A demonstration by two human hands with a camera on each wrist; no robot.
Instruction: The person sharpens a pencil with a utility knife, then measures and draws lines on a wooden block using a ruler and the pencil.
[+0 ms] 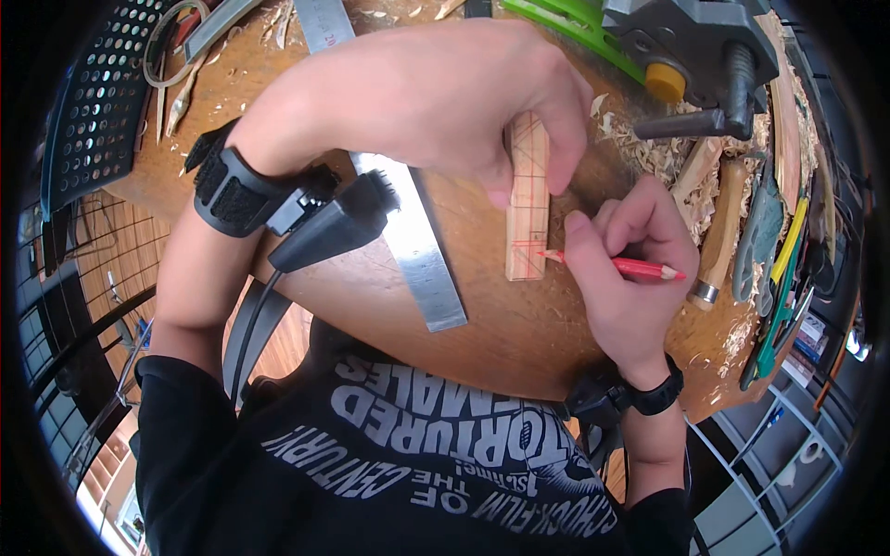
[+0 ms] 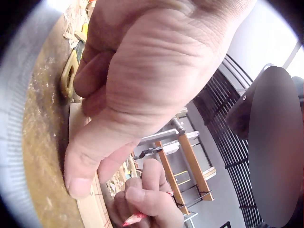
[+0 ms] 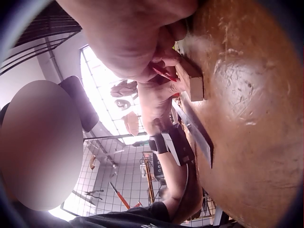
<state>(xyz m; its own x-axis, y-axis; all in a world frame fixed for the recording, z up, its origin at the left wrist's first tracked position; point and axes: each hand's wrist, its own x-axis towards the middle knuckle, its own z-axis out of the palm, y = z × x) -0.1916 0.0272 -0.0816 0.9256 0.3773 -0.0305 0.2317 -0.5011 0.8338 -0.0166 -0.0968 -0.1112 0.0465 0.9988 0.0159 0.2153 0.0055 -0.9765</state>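
Left hand (image 1: 464, 102) up at the far end of the wooden block (image 1: 527, 222), thumb and fingers grasping it from either side, and the block runs out from under those fingertips toward the body, flat on the workbench (image 1: 491, 343). Over on the other side, the right hand (image 1: 630, 310) has the red pencil (image 1: 638, 268) pinched between thumb and curled fingers, its tip right at the block's near end, by the edge on that hand's side; whether it is pressing or just hovering, I can't tell. Red lines already cross the face between the left fingertips and the pencil tip. Here's the danger: all the hold is at the far end, so a firm push of the pencil down by the free end could swing the block about those fingers and send a line crooked. The steel ruler (image 1: 426, 250) lies on the bench beside the left fingers, apart from the block, so a stroke made now has no straightedge to guide it and could wander with the grain. The tip sits so close to the edge it could slip off the side and skid onto the bench. And wood shavings (image 1: 630, 148) lie just beyond the left fingers; one caught underneath could make the block rock.
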